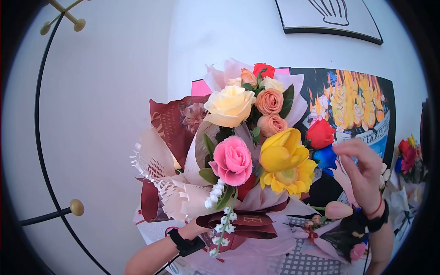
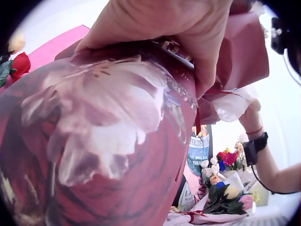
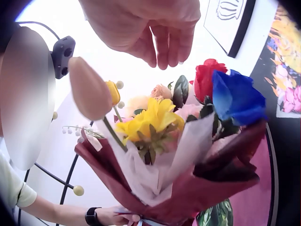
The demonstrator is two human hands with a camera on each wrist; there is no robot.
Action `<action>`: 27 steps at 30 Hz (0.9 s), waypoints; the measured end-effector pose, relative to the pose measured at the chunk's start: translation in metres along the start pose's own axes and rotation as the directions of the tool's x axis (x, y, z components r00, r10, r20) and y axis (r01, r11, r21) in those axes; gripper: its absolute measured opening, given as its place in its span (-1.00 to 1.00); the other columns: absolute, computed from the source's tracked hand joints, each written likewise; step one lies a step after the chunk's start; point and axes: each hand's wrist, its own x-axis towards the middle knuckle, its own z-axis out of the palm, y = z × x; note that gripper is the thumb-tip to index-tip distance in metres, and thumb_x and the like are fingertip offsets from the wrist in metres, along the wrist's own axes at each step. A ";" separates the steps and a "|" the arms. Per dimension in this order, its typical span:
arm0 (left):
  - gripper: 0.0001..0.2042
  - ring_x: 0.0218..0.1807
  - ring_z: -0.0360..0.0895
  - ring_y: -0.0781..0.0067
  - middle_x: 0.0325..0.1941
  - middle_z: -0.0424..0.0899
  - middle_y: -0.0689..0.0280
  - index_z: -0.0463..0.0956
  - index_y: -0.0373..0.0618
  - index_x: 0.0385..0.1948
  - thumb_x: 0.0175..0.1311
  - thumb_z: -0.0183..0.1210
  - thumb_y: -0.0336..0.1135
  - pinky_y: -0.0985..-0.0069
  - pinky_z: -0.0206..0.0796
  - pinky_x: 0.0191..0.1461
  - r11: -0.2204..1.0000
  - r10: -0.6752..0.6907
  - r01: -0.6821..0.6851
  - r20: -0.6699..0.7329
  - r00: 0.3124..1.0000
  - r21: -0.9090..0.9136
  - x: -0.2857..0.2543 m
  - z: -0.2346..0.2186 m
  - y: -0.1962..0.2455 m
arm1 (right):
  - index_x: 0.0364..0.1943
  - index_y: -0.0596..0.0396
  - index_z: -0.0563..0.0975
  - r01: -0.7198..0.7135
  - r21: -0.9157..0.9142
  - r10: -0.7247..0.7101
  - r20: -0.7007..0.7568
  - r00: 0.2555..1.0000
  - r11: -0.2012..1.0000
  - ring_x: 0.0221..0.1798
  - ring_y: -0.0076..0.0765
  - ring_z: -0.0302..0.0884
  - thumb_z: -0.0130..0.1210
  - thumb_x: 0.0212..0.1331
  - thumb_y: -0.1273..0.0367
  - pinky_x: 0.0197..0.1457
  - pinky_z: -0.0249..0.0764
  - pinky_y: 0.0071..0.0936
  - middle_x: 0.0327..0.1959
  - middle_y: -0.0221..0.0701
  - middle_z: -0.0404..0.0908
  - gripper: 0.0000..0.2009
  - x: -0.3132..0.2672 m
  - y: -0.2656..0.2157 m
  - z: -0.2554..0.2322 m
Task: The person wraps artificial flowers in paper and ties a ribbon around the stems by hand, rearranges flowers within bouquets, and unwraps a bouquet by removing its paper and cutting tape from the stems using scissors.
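Observation:
A large bouquet [image 1: 238, 169] in dark red wrapping paper [image 2: 99, 155] and pale inner paper fills the middle of the head view. It carries a pink rose [image 1: 233, 160], a yellow tulip [image 1: 283, 150], a sunflower [image 3: 157, 120] and a blue rose [image 3: 237, 96]. My left hand [image 2: 169, 23] grips its gathered lower part, with a ribbon near the fingers; wrapping hides most of that hand in the head view. My right hand [image 1: 366, 172] hangs beside the blue rose, fingers loosely bent. In the right wrist view, the right-hand fingers [image 3: 162, 49] hang above the flowers and hold nothing. A pale pink tulip [image 3: 89, 89] leans outward.
A smaller wrapped bouquet [image 1: 339, 238] lies on the table at the right front. More flowers [image 1: 408, 158] stand at the far right. Behind are a poster [image 1: 353, 105] and a framed picture [image 1: 330, 18] on the wall. A black coat stand [image 1: 39, 114] rises at left.

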 end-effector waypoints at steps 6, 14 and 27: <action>-0.65 -0.06 0.45 0.47 -0.10 0.54 0.28 0.46 -0.15 -0.11 0.03 0.22 -0.29 0.48 0.29 0.03 1.000 0.001 -0.001 -0.012 1.000 0.014 0.003 -0.001 0.004 | -0.28 0.27 0.52 -0.257 0.282 0.087 0.499 0.862 0.924 -0.26 -0.55 0.50 -0.04 0.08 0.55 -0.17 0.38 -0.60 -0.32 -0.32 0.58 -0.85 0.063 -0.010 0.026; -0.65 -0.06 0.45 0.47 -0.10 0.53 0.28 0.45 -0.16 -0.11 0.03 0.22 -0.30 0.48 0.28 0.04 1.000 0.009 -0.008 -0.052 0.999 0.016 0.004 -0.003 0.010 | -0.23 0.24 0.48 -0.303 0.416 -0.250 0.851 0.462 0.857 -0.28 -0.53 0.48 -0.03 0.12 0.46 -0.20 0.40 -0.55 -0.35 -0.38 0.58 -0.83 0.085 -0.009 0.073; -0.64 -0.05 0.44 0.47 -0.09 0.53 0.29 0.45 -0.16 -0.10 0.03 0.22 -0.30 0.49 0.27 0.05 0.998 0.060 -0.059 -0.034 0.998 0.030 0.014 0.003 0.007 | -0.14 0.08 0.45 -0.300 0.637 -0.567 0.770 0.292 0.710 -0.12 -0.39 0.44 0.05 0.03 0.41 -0.04 0.35 -0.46 -0.18 -0.38 0.51 -0.74 0.047 0.036 0.148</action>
